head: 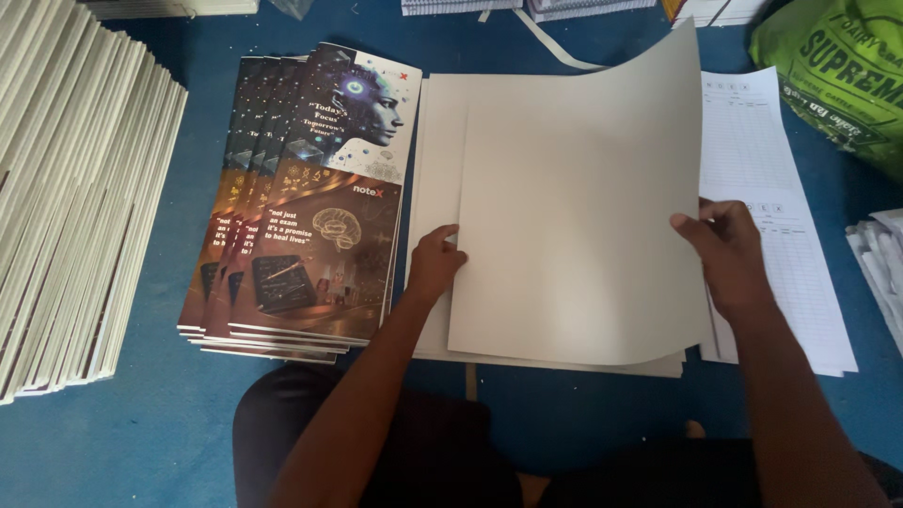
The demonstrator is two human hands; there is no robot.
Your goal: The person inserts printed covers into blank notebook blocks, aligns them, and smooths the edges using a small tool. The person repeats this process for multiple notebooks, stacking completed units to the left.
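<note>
A large grey-white card sheet (583,207) is lifted off a stack of the same sheets (437,141) on the blue floor, its far right corner curling upward. My right hand (729,259) grips the sheet's right edge, thumb on top. My left hand (435,263) rests at the sheet's left edge, fingers tucked under it. Left of the stack lies a fanned pile of dark printed covers (310,198) with a head-and-brain picture.
A tall leaning stack of pale boards (66,188) fills the left side. Printed ruled sheets (781,188) lie under the right edge. A green sack (837,66) sits at the top right, more paper (879,254) at the right edge, and notebooks (527,7) along the top.
</note>
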